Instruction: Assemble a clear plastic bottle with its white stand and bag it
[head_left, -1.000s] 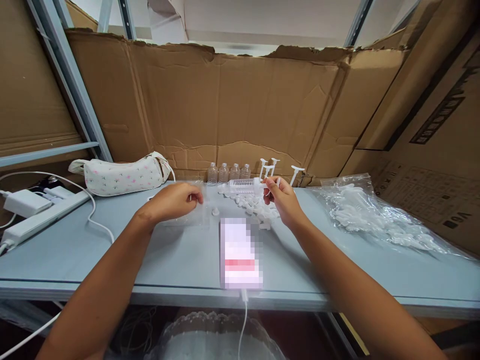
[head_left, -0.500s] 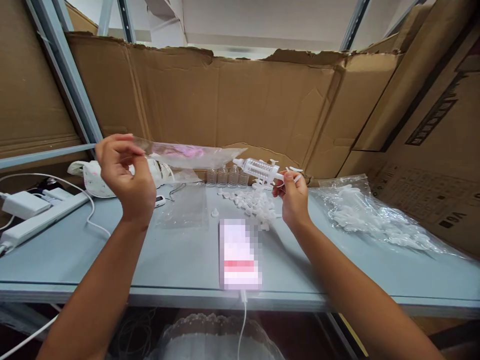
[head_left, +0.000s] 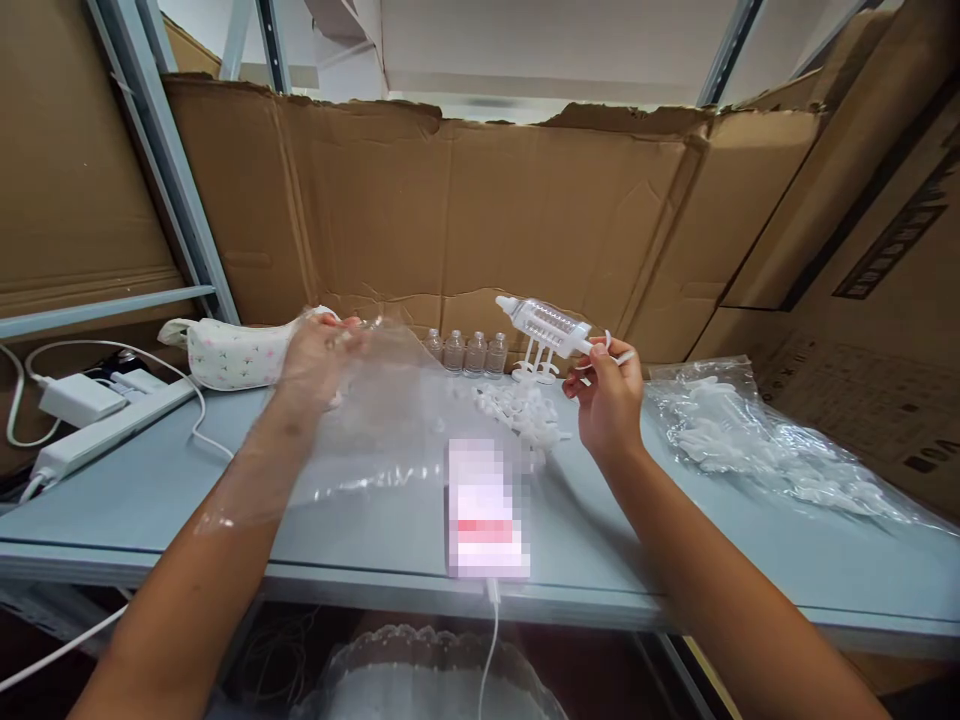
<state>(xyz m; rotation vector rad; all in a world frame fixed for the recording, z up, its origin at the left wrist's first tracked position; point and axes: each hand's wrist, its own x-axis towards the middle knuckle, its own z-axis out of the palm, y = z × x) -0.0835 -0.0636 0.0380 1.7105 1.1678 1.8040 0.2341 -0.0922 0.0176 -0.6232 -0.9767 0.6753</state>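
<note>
My left hand is closed on the top of a clear plastic bag, which hangs down over my forearm and the table. Seen through the film, its fingers are partly blurred. My right hand pinches the handle end of a clear plastic syringe, tilted with its white tip up to the left. Beneath the syringe stand white plastic pieces on legs, beside a pile of small white caps. Several small glass vials stand in a row against the cardboard. A phone lies in front.
At the left are a white power strip with plugs and a floral pouch. A bag of white plastic parts lies at the right. Cardboard lines the back. A cable hangs over the front edge.
My left hand has moved right, and the bag in it has swung from nearly level to hanging down, spread out. The pink item seen behind its film no longer shows. The syringe has shifted slightly right.
</note>
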